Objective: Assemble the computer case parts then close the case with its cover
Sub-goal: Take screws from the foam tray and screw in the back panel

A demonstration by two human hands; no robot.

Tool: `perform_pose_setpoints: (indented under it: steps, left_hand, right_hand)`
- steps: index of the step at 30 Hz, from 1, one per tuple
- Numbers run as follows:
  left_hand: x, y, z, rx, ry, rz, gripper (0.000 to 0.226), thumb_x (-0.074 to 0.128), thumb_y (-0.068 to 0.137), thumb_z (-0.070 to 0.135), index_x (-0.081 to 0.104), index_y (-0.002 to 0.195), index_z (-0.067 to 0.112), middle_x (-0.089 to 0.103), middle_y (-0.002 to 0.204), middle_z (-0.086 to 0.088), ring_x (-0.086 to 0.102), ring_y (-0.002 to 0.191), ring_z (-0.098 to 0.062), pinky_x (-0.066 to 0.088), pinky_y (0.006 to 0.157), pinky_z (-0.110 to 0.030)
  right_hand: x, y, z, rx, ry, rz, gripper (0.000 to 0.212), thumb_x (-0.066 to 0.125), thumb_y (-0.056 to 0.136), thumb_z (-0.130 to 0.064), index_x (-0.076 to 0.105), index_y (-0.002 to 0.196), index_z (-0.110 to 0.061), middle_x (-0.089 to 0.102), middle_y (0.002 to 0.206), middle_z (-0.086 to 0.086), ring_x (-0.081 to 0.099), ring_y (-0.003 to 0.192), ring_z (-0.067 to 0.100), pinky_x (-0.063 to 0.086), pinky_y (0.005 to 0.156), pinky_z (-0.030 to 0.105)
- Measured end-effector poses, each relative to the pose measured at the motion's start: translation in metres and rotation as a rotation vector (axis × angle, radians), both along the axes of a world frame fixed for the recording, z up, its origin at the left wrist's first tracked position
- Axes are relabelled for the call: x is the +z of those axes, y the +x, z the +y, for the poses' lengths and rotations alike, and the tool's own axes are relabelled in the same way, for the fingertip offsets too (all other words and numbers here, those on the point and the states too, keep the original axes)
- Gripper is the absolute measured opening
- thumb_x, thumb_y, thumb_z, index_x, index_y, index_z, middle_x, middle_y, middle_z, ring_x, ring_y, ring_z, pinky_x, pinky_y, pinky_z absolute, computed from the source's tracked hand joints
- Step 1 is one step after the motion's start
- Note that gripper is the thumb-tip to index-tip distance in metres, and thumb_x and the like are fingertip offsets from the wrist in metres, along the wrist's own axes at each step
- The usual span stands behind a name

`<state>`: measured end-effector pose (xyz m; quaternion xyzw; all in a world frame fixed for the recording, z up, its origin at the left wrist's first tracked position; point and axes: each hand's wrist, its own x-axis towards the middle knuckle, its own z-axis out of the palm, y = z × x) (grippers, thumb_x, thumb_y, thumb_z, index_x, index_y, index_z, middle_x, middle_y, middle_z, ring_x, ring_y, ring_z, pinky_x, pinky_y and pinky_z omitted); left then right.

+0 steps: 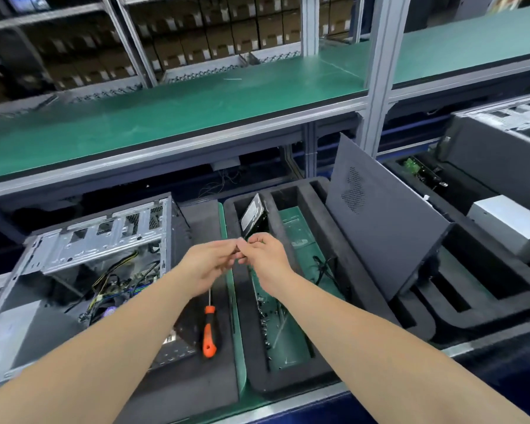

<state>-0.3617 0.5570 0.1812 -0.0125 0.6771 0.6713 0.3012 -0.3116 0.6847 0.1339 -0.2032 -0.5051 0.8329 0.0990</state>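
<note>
So the person's got both hands up in the middle of the bench, left hand [210, 264] and right hand [265, 258], fingertips meeting right in front of them. Fingers on both are curled in like they're pinching some tiny bit between them, but honestly I can't tell what's in there, or whether there's anything at all: it's too small and hidden behind the fingers.

The computer case [89, 255] is lying on the left with its open side facing up, so you can see the bundle of cables and the board inside. It's not closed. The cover [380, 224], a dark grey panel with a patch of vent holes, is standing tilted in the black foam tray [288, 377] off to the right, well apart from the case.

Just beside the case there's a screwdriver [209, 332] with an orange handle lying flat on the dark pad, its shaft pointing away under the left hand. A hard drive [253, 212] stands on edge in a slot at the far end of the tray, just past the fingertips. Further right there's a silver box [508, 224] sitting in another tray
</note>
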Motion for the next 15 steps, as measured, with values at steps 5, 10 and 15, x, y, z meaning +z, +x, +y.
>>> perform_pose_setpoints:
  steps: [5,10,15]
  left_hand:
    - [0.017,0.007,-0.036,0.107,-0.161,0.206,0.009,0.070,0.096,0.013,0.077,0.099,0.007,0.077,0.097,-0.013,0.071,0.078,-0.017,0.056,0.071,-0.024]
    - [0.023,0.012,-0.069,0.250,-0.168,0.301,0.013,0.066,0.098,0.010,0.071,0.101,-0.002,0.075,0.102,-0.020,0.076,0.094,-0.028,0.060,0.079,-0.027]
    - [0.032,0.023,-0.102,0.360,-0.048,0.235,0.023,0.074,0.094,0.012,0.070,0.110,-0.003,0.076,0.102,-0.017,0.077,0.092,-0.023,0.060,0.075,-0.023]
  right_hand:
    - [0.005,-0.004,-0.038,0.127,-0.097,-0.001,0.028,0.067,0.102,-0.028,0.061,0.103,0.000,0.073,0.078,0.013,0.068,0.064,0.022,0.057,0.059,0.031]
    - [-0.025,0.002,-0.073,0.342,0.626,-0.380,0.024,0.063,0.100,-0.033,0.060,0.104,-0.009,0.071,0.095,0.013,0.074,0.058,0.028,0.064,0.056,0.040]
    - [-0.050,0.017,-0.104,0.460,1.068,-0.467,0.034,0.079,0.084,-0.035,0.052,0.088,-0.014,0.060,0.092,0.003,0.072,0.096,0.034,0.059,0.071,0.037]
